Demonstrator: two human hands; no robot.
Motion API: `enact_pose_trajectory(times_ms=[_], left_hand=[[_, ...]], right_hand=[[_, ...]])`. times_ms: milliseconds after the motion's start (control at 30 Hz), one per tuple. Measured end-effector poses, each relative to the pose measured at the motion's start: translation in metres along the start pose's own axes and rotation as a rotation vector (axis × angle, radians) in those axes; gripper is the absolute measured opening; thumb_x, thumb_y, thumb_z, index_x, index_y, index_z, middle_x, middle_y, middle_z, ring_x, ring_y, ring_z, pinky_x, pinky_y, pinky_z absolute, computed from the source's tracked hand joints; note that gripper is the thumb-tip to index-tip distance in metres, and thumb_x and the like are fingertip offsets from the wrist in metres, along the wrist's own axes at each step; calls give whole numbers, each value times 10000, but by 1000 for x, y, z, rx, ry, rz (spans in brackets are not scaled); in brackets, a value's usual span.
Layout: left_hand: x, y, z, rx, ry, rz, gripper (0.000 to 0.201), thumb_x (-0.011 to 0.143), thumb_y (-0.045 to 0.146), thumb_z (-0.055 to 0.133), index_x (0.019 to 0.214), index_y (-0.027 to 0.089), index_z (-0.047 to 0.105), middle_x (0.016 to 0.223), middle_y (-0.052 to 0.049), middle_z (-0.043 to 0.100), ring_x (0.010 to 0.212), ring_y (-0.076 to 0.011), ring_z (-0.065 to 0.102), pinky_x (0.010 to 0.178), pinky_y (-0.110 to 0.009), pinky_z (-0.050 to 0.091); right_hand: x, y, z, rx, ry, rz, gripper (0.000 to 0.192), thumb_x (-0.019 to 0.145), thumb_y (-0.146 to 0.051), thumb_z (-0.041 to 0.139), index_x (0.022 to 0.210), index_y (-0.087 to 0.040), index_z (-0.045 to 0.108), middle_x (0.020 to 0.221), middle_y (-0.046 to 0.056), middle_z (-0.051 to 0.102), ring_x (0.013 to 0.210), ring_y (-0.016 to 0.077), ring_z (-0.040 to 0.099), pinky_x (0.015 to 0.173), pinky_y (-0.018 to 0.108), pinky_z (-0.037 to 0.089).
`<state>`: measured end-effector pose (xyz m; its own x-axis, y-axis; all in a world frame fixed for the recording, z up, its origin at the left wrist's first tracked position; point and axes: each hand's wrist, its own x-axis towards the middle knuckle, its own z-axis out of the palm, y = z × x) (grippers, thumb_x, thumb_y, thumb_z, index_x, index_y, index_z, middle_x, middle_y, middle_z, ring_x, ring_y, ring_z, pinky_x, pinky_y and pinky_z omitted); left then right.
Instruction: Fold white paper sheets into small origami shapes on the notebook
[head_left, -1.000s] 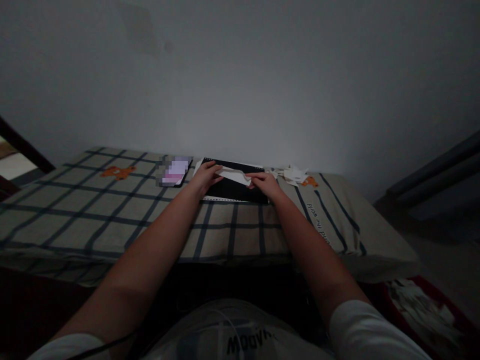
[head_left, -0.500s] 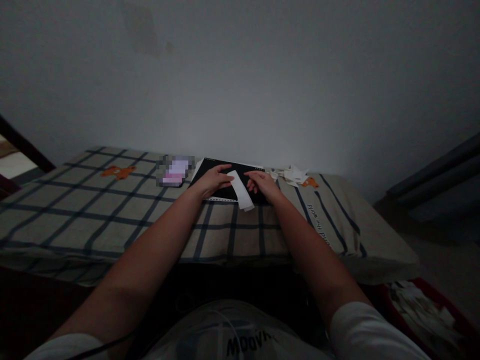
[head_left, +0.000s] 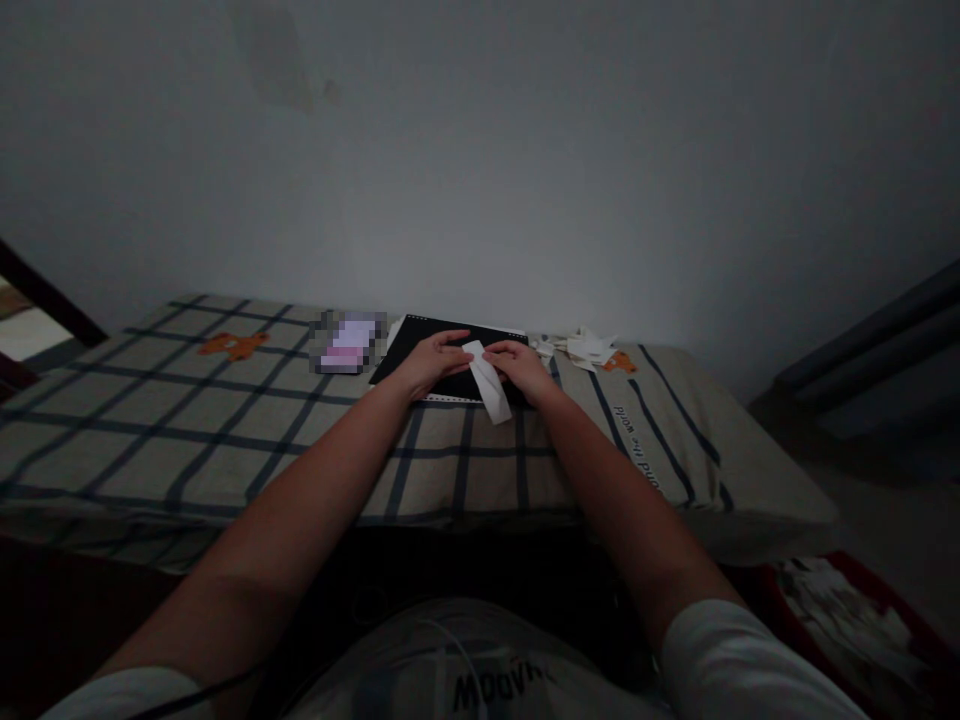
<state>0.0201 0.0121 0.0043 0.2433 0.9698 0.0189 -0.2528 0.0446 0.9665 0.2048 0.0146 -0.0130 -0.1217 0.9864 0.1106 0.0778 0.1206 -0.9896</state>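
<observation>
On a black spiral-edged notebook (head_left: 420,345) at the far edge of the bed, the left hand (head_left: 429,362) and the right hand (head_left: 519,366) lay flat and close together, fingers pressing either side of a folded strip of white paper (head_left: 487,380). That strip was long, narrow and creased, running from between the fingertips toward the person, its near end past the notebook's edge onto the checked bedcover (head_left: 225,430). The cloth looked soft, with dark grid lines and orange bear prints. A loose heap of white paper scraps (head_left: 589,348) sat right of the hands, and a blurred pinkish object (head_left: 349,342) left of the notebook.
</observation>
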Motion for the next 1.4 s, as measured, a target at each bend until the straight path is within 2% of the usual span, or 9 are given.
enact_pose_trajectory(times_ms=[133,400,567,833,1000,1133,1400], left_hand=[[0,-1,0,20,-4,3,456,729,-20,686,1157,121,617,802,-52,715,799,-144,695,924,-343,530],[3,-3,-2,7,12,41,465,723,1,703,1162,128,618,771,-33,714,770,-123,687,913,-322,529],[6,-2,-3,1,83,33,267,737,63,732,992,128,687,863,-55,711,790,-115,674,886,-287,534],[4,-4,-2,116,48,14,95,746,168,753,820,116,727,811,-73,710,665,-99,621,724,-253,539],[4,-4,-1,120,34,35,106,738,205,760,800,125,728,775,-65,704,640,-99,610,677,-242,528],[5,-7,0,159,69,56,138,702,231,793,769,130,727,762,-65,702,646,-109,614,702,-262,532],[5,-6,0,120,93,47,142,646,190,816,728,123,721,738,-46,693,627,-97,595,720,-268,522]], right_hand=[[-1,-2,-2,-9,-44,11,241,703,-417,697,770,-191,645,717,-11,627,621,100,531,511,203,408],[-6,-6,-3,-76,-95,24,283,709,-454,690,735,-173,661,671,-17,607,547,83,455,485,221,337],[-5,-5,-2,5,-85,2,309,674,-478,716,720,-181,645,666,-27,590,567,84,456,500,216,334],[-2,-1,-2,87,-71,39,334,631,-463,755,784,-182,659,755,-9,633,650,100,527,553,214,392],[-4,-4,0,94,-46,43,296,649,-432,746,757,-174,650,741,-6,625,644,100,532,562,220,404],[-6,-7,2,100,-34,32,286,653,-427,747,724,-178,627,696,-19,603,605,92,511,551,223,399],[-4,-6,5,202,-47,28,374,608,-501,775,721,-182,617,634,-31,582,565,85,500,514,214,389]])
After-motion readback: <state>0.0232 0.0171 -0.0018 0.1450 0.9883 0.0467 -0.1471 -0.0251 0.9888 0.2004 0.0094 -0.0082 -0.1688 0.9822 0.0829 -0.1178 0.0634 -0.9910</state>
